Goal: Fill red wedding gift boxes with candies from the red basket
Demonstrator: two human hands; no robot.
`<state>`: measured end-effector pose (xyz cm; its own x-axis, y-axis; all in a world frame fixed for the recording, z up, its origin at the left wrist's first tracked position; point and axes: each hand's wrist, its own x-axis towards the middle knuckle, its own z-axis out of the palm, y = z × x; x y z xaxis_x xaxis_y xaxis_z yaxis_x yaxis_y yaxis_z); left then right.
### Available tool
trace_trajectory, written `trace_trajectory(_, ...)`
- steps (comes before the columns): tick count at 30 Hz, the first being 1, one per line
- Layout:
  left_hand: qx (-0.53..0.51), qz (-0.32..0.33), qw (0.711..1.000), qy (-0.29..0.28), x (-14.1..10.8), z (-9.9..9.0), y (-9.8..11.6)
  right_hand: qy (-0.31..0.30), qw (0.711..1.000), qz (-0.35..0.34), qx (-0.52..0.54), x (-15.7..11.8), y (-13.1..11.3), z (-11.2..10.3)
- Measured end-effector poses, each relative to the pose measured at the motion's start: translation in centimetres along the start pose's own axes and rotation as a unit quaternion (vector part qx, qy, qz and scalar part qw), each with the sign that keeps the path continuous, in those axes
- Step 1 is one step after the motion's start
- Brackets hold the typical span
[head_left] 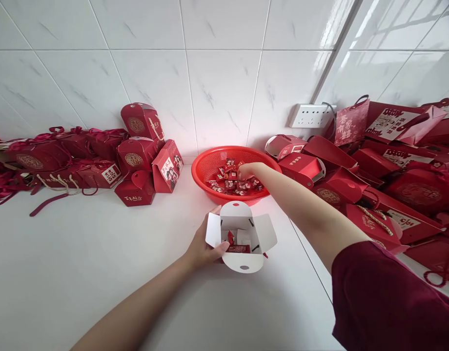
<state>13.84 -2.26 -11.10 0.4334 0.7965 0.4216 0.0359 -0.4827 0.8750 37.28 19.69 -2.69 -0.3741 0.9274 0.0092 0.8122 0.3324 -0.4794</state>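
Observation:
My left hand grips an open gift box by its left side, the thumb over the edge. Its white flaps are spread outward, and a few red-wrapped sweets lie inside. Behind the box stands a red plastic basket with many small wrapped candies at its bottom. My right hand reaches into that basket from the right, fingers curled down among the candies. The fingertips are mostly hidden, so what they pinch cannot be made out.
Closed red gift boxes stand stacked at the left against the tiled wall, with ribboned ones farther left. A large heap of red boxes fills the right side. A white power strip sits against the wall.

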Motion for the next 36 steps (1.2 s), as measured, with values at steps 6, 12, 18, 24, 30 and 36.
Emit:
trace_trajectory(6,-0.013,0.003,1.0,-0.009,0.2,0.1,0.2,-0.04,0.998,-0.027,0.033,-3.3,-0.8,-0.9)
trace_trajectory(12,-0.02,-0.005,1.0,-0.009,0.3,0.2,0.2,0.002,0.954,-0.19,0.23,-12.4,-3.5,-1.7)
trace_trajectory(18,-0.009,-0.004,1.0,-0.012,0.6,0.5,0.6,-0.108,0.877,-0.319,0.342,-19.3,-6.5,-3.3)
trace_trajectory(24,-0.009,-0.013,1.0,-0.013,0.5,0.4,0.0,-0.14,0.887,-0.344,0.275,-21.6,-7.8,-4.5)
trace_trajectory(30,-0.004,-0.01,1.0,-0.014,0.7,0.5,-0.1,-0.145,0.908,-0.32,0.227,-22.4,-7.8,-4.8)
trace_trajectory(36,0.001,-0.009,1.0,-0.014,0.7,0.5,-0.2,-0.143,0.919,-0.328,0.164,-22.0,-7.5,-4.9)
